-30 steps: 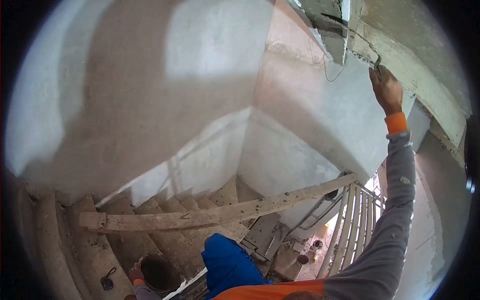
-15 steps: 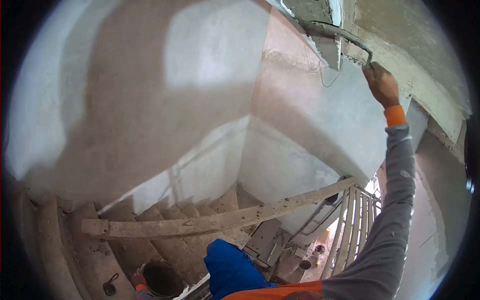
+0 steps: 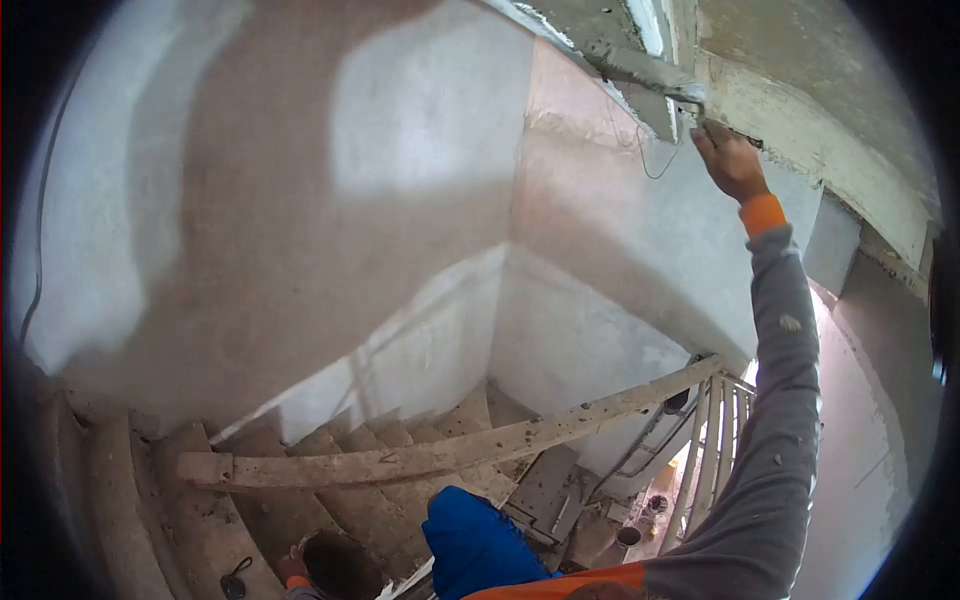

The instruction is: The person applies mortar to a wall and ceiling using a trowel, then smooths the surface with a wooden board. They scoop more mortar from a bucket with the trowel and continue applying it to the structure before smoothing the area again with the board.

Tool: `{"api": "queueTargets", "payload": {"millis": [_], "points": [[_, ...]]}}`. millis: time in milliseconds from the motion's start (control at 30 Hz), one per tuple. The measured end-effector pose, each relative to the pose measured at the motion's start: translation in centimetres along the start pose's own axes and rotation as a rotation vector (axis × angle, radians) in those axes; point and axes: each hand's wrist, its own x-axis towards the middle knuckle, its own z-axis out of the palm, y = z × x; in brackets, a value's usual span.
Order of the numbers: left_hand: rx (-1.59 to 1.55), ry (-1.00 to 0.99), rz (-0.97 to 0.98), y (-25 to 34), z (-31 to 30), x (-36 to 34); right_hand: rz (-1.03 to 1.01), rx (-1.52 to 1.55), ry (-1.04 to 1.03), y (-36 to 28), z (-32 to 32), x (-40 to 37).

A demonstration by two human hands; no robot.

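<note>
I see the right hand (image 3: pixel 730 162) high, wrapped round a flat grey metal trowel (image 3: pixel 650 72), rough grey plaster (image 3: pixel 605 28) above; left hand (image 3: pixel 296 566), grip unclear, beside a round dark bucket (image 3: pixel 330 548).

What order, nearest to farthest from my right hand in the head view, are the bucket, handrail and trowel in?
1. Trowel, held up in your right hand.
2. Handrail, lower, crossing the middle.
3. Bucket, bottom left.
</note>
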Motion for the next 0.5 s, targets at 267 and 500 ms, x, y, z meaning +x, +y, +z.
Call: {"api": "queueTargets", "payload": {"millis": [267, 500], "points": [[0.130, -0.061, 0.073, 0.1, 0.4, 1.2, 0.163, -0.255, -0.198, 3.6, 3.0, 0.7], [0.096, -0.065, 0.070, 1.5, -0.5, 0.5, -0.010, -0.212, 0.102, -1.3, -3.9, -0.2]]}}
